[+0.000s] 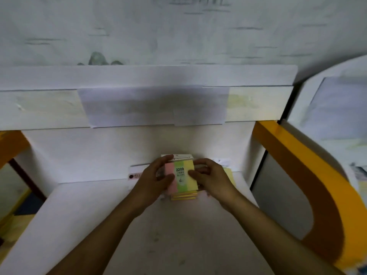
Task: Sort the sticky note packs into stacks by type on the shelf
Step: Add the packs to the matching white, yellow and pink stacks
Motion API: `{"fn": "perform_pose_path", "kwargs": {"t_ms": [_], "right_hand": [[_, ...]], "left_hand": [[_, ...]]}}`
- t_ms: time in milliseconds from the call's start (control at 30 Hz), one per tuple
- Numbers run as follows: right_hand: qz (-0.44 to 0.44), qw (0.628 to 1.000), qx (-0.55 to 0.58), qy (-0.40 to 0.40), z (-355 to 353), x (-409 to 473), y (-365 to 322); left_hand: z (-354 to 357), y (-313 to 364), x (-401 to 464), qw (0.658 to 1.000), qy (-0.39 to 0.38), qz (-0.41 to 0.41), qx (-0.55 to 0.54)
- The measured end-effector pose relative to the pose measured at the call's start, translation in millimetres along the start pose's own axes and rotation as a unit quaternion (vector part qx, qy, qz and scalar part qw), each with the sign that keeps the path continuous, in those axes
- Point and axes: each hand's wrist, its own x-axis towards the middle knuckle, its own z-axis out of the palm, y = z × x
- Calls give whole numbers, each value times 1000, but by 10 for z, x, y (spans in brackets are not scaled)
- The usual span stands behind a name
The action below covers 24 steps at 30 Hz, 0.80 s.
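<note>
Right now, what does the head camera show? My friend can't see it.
Two hands, left hand and right hand, hold a pink, green and yellow pack over yellow packs on a white shelf. Orange frame stands at the right.

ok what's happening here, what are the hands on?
A person is sorting sticky note packs on a white shelf. Both hands hold one tri-colour pack of pink, green and yellow strips, the left hand gripping its pink side and the right hand its yellow side. It sits over a stack of yellow packs, near the shelf's back wall.
</note>
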Motion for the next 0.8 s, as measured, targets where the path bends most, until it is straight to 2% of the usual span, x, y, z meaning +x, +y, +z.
{"fn": "perform_pose_path", "kwargs": {"t_ms": [133, 233, 333, 567, 800], "right_hand": [[13, 997, -19, 75, -418, 111, 80], [42, 986, -45, 157, -773, 239, 234], [60, 975, -62, 205, -888, 323, 344], [55, 953, -204, 216, -853, 327, 443], [59, 947, -216, 231, -821, 276, 459]], "left_hand": [[121, -67, 79, 999, -19, -28, 35], [177, -107, 96, 999, -19, -44, 7], [273, -113, 89, 998, -36, -54, -11], [298, -205, 69, 997, -57, -46, 6], [310, -220, 56, 997, -68, -35, 0]]}}
